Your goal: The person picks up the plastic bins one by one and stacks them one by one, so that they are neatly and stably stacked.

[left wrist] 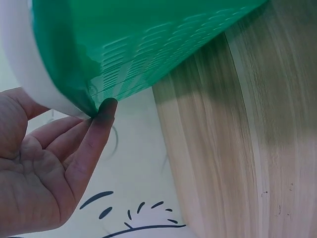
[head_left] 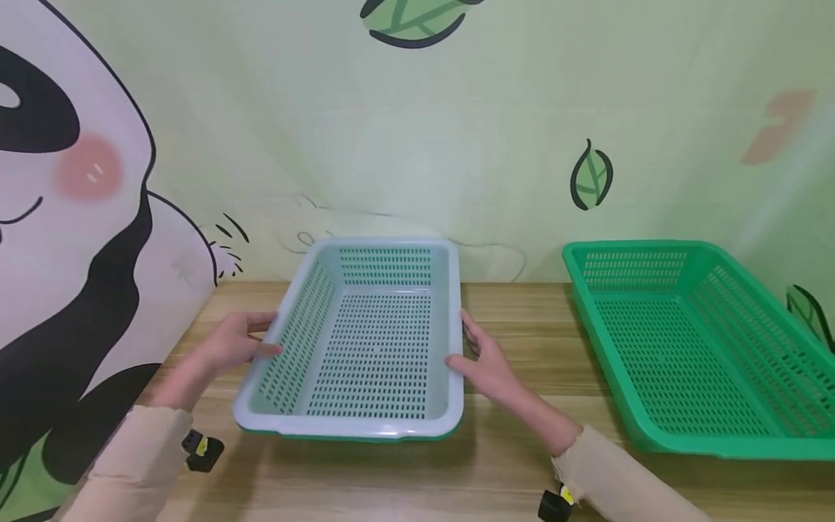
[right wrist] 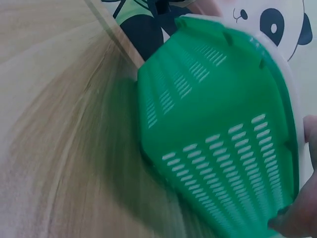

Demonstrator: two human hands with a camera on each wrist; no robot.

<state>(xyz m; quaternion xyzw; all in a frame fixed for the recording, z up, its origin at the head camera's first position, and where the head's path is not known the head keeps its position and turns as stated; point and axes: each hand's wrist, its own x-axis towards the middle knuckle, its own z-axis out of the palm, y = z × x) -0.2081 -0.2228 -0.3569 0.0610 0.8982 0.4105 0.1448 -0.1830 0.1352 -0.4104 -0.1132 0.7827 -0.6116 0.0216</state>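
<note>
A white perforated plastic basket [head_left: 352, 425] sits nested inside a green one [right wrist: 213, 114], whose outer walls show below the white rim in both wrist views. My left hand [head_left: 236, 341] grips the pair at the left rim, thumb on top and fingers underneath. On the opposite side my right hand [head_left: 484, 364] holds the right rim the same way. Nothing lies in the white basket. A shadow falls on the wood under the near end; whether the base touches the table cannot be told.
Another green perforated basket [head_left: 659, 370] stands on the wooden table [head_left: 522, 333] to the right, apart from the held pair. Behind the table hangs a pale green backdrop [head_left: 417, 145] with a panda and leaves printed on it.
</note>
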